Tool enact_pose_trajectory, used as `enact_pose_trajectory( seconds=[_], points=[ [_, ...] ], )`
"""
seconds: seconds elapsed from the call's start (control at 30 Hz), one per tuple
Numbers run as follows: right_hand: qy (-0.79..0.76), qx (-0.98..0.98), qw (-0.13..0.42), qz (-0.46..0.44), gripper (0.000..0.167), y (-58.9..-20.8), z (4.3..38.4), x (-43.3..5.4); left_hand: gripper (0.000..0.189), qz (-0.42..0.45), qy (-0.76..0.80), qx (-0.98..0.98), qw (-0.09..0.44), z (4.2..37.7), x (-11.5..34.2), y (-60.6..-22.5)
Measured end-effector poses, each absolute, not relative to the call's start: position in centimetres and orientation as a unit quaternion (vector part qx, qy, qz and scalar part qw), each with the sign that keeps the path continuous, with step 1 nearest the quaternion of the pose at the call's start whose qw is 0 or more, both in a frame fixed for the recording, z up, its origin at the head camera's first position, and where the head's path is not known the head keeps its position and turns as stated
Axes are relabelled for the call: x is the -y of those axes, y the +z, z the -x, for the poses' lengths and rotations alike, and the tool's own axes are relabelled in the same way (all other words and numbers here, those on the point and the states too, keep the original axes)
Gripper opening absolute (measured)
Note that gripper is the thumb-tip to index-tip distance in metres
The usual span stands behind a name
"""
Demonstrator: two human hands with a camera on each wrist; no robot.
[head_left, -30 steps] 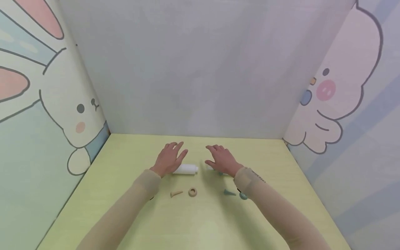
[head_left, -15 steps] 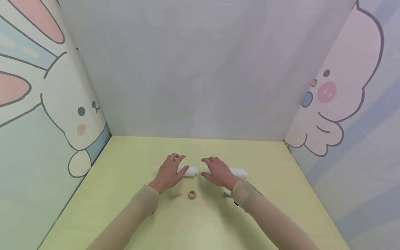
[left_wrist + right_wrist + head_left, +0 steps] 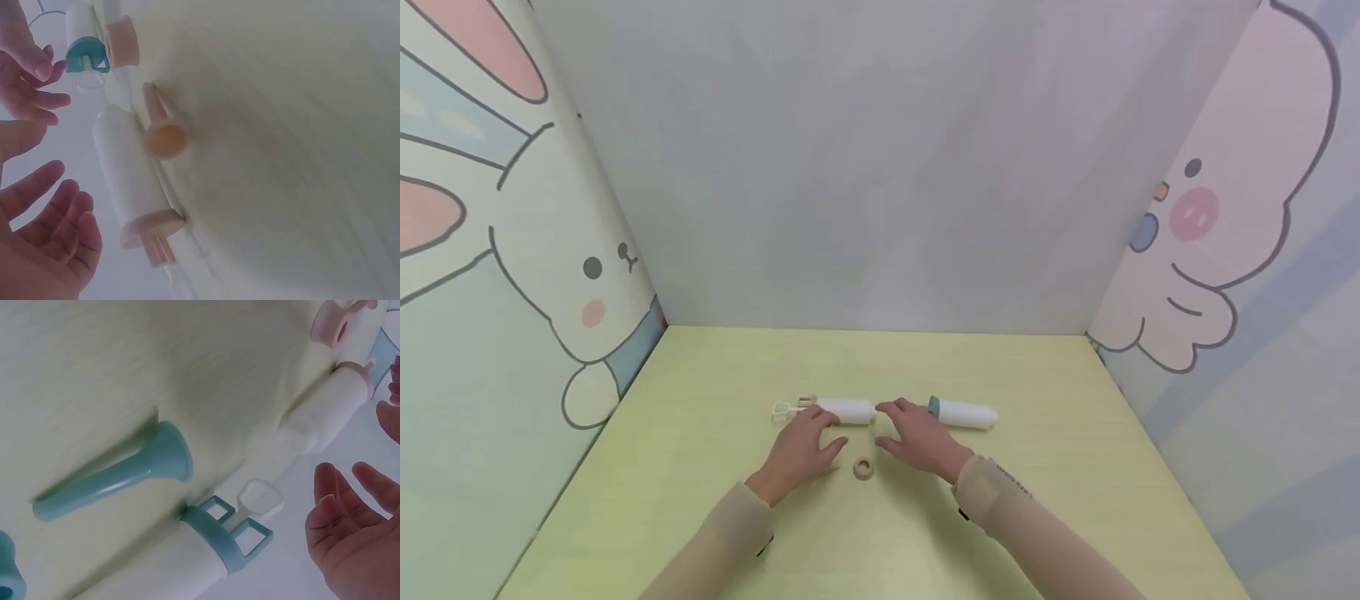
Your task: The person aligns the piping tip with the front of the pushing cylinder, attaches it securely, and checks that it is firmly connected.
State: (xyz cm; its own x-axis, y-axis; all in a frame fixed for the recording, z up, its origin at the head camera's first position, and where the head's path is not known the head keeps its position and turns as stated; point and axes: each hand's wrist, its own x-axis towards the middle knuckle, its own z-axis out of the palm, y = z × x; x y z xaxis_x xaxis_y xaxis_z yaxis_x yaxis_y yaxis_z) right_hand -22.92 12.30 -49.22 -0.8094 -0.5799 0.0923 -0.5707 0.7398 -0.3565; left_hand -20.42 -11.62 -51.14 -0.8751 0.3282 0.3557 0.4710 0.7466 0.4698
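Observation:
My left hand (image 3: 805, 447) hovers with spread, relaxed fingers near a white syringe-like tube (image 3: 846, 411) that has a beige flange and white plunger handle. My right hand (image 3: 922, 437), also loosely bent and holding nothing, is beside a matching white tube (image 3: 967, 414) with a teal flange (image 3: 215, 540). Both tubes lie on the table. A beige flared nozzle (image 3: 164, 134) lies by the left hand, which mostly hides it in the head view. The teal flared nozzle (image 3: 125, 475) shows in the right wrist view, hidden under the right arm in the head view.
A beige ring-shaped cap (image 3: 863, 468) lies on the yellow table (image 3: 880, 542) between the hands. A teal cap (image 3: 9, 572) sits at the right wrist view's edge. A grey back wall (image 3: 880, 167) and cartoon-printed side walls (image 3: 542, 292) enclose the table.
Both hands have come down and back toward the person, from above the tubes to in front of them. The flanges and handle of the tubes are now uncovered. Nothing has been taken hold of.

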Motion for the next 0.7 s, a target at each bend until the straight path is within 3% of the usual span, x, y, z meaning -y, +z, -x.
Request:
enact_pose_trajectory(
  seconds=[0.43,0.7],
  points=[
    [-0.172,-0.935,0.057,0.306,0.048,-51.9,21.2,-9.8,0.027,0.204,-0.233,0.95,0.045,18.7,13.6,-52.9],
    [-0.142,-0.92,0.048,0.361,0.034,-52.8,20.9,-6.9,0.019,0.19,-0.235,0.953,0.015,17.4,15.4,-53.2]
  ],
)
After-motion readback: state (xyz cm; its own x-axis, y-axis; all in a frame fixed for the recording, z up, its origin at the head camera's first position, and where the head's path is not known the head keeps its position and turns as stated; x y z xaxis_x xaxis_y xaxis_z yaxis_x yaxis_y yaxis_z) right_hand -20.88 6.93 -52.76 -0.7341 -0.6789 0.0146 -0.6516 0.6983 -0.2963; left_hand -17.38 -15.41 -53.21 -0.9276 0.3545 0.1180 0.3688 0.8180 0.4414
